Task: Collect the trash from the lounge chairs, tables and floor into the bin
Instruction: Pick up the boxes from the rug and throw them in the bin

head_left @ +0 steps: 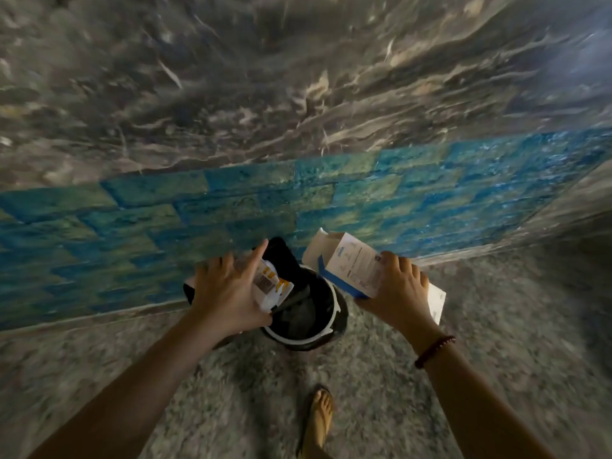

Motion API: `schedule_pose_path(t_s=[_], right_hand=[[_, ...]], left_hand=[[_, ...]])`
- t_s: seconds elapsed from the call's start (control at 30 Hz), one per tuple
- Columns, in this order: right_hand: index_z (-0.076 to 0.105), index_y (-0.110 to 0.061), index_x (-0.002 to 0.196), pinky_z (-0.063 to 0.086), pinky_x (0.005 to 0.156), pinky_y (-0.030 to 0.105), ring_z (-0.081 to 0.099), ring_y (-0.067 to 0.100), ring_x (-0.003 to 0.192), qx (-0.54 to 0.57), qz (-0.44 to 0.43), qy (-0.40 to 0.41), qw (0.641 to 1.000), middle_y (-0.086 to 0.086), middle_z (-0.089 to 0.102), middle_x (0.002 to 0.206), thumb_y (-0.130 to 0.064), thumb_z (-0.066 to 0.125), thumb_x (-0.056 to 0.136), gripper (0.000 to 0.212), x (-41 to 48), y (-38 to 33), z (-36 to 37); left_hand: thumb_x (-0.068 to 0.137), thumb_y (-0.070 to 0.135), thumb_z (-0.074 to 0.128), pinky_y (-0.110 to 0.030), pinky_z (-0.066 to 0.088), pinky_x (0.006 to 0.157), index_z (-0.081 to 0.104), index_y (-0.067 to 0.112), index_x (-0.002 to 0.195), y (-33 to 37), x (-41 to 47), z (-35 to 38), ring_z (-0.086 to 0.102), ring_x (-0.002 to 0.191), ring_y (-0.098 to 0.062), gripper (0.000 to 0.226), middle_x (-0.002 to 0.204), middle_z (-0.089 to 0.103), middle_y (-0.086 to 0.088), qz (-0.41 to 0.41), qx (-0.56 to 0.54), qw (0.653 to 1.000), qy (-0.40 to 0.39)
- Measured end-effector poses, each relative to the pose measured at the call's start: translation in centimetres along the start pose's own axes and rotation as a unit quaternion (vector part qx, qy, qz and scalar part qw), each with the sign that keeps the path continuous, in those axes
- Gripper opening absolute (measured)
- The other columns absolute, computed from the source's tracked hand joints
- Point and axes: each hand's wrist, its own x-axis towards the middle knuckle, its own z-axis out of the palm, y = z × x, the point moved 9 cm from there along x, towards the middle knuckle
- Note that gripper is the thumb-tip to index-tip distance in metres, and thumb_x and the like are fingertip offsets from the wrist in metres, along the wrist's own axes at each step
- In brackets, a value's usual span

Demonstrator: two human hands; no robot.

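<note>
Blue-edged carton, gripped by right fingers, angles open-end toward bin; left fingers hold packet.

My left hand covers most of the white and yellow packet; only its 3 o'clock end shows, its label too small to read. My right hand hides the near end of the white and blue box, whose print is a blur. A white sheet pokes out at that hand's 3 o'clock, mostly under my palm. The bin is dark inside and I cannot tell what lies in it; its 10 o'clock rim sits behind my left hand. The black shape at its 12 o'clock could be lid or bag. My forearms and my foot at 6 o'clock run off the bottom edge. The wall is smeared.
</note>
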Motion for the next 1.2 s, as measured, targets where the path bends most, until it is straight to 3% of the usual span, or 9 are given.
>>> schedule_pose_path(t_s=[0.17,0.4,0.57,0.7,0.8,0.93,1.0,1.1,1.2], right_hand=[[0.035,-0.017,0.127,0.030,0.099,0.041,0.039,0.029,0.118,0.050,0.041,-0.044,0.997,0.009,0.043,0.127,-0.044,0.079,0.058,0.086,6.2,1.9,8.9],[0.035,-0.013,0.127,0.031,0.097,0.038,0.040,0.029,0.117,0.160,0.095,-0.090,0.979,0.010,0.043,0.125,-0.035,0.081,0.058,0.086,10.5,3.1,19.7],[0.035,-0.002,0.123,0.033,0.085,0.029,0.041,0.025,0.114,0.271,0.158,-0.112,0.943,0.013,0.041,0.121,-0.026,0.084,0.061,0.082,13.0,3.4,26.2],[0.034,-0.001,0.113,0.032,0.070,0.017,0.042,0.017,0.097,0.377,0.196,-0.099,0.900,0.004,0.039,0.104,-0.011,0.080,0.067,0.066,13.6,3.6,30.0],[0.034,0.001,0.121,0.043,0.085,0.023,0.050,0.018,0.105,0.395,0.195,-0.117,0.890,0.006,0.048,0.113,-0.009,0.083,0.062,0.078,13.3,3.8,33.1],[0.014,-0.004,0.140,0.035,0.105,0.045,0.030,0.030,0.131,0.344,0.222,-0.145,0.900,0.016,0.029,0.141,-0.012,0.085,0.058,0.109,11.6,4.5,34.9],[0.015,-0.005,0.140,0.040,0.100,0.048,0.034,0.032,0.129,0.353,0.230,-0.133,0.897,0.018,0.031,0.140,-0.003,0.079,0.061,0.101,11.0,4.7,34.3],[0.027,-0.005,0.131,0.045,0.085,0.033,0.045,0.030,0.119,0.352,0.220,-0.105,0.904,0.016,0.043,0.130,0.002,0.067,0.072,0.071,10.5,4.8,32.4],[0.033,-0.019,0.118,0.050,0.084,0.038,0.051,0.027,0.115,0.386,0.219,-0.087,0.892,0.011,0.048,0.125,0.000,0.064,0.074,0.057,9.9,4.8,31.4]], left_hand=[[0.061,0.065,0.066,-0.048,0.031,0.097,-0.019,0.038,0.141,-0.8,6.5,9.1,0.028,0.129,-0.037,0.119,0.142,0.028,-0.016,-0.030,-0.045,0.995,-0.083],[0.054,0.057,0.075,-0.053,0.026,0.103,-0.009,0.041,0.141,-1.6,12.6,20.3,0.023,0.132,-0.041,0.122,0.148,0.018,-0.016,-0.089,-0.134,0.971,-0.176],[0.047,0.052,0.077,-0.052,0.036,0.099,0.013,0.037,0.139,-2.5,14.5,26.7,0.036,0.124,-0.039,0.113,0.141,0.032,-0.015,-0.147,-0.261,0.929,-0.216],[0.055,0.043,0.082,-0.046,0.041,0.093,0.010,0.041,0.139,-2.9,15.2,28.9,0.042,0.117,-0.038,0.110,0.134,0.038,-0.016,-0.153,-0.280,0.920,-0.229],[0.058,0.044,0.081,-0.048,0.038,0.096,0.008,0.044,0.139,-3.8,15.4,29.7,0.040,0.118,-0.041,0.110,0.134,0.036,-0.020,-0.160,-0.279,0.921,-0.218],[0.060,0.037,0.081,-0.035,0.038,0.088,0.005,0.042,0.142,-3.3,15.5,29.7,0.043,0.114,-0.034,0.112,0.120,0.040,-0.009,-0.149,-0.320,0.909,-0.221],[0.055,0.039,0.081,-0.036,0.040,0.091,0.005,0.040,0.143,-2.8,15.4,29.9,0.046,0.109,-0.023,0.116,0.121,0.043,0.003,-0.146,-0.359,0.893,-0.229],[0.038,0.057,0.072,-0.051,0.044,0.092,-0.001,0.049,0.136,-1.9,16.2,30.0,0.046,0.119,-0.032,0.123,0.137,0.042,-0.003,-0.142,-0.361,0.896,-0.217],[0.052,0.054,0.075,-0.052,0.033,0.101,-0.010,0.041,0.141,-0.5,17.4,30.3,0.028,0.130,-0.039,0.124,0.147,0.026,-0.013,-0.125,-0.280,0.925,-0.223]])
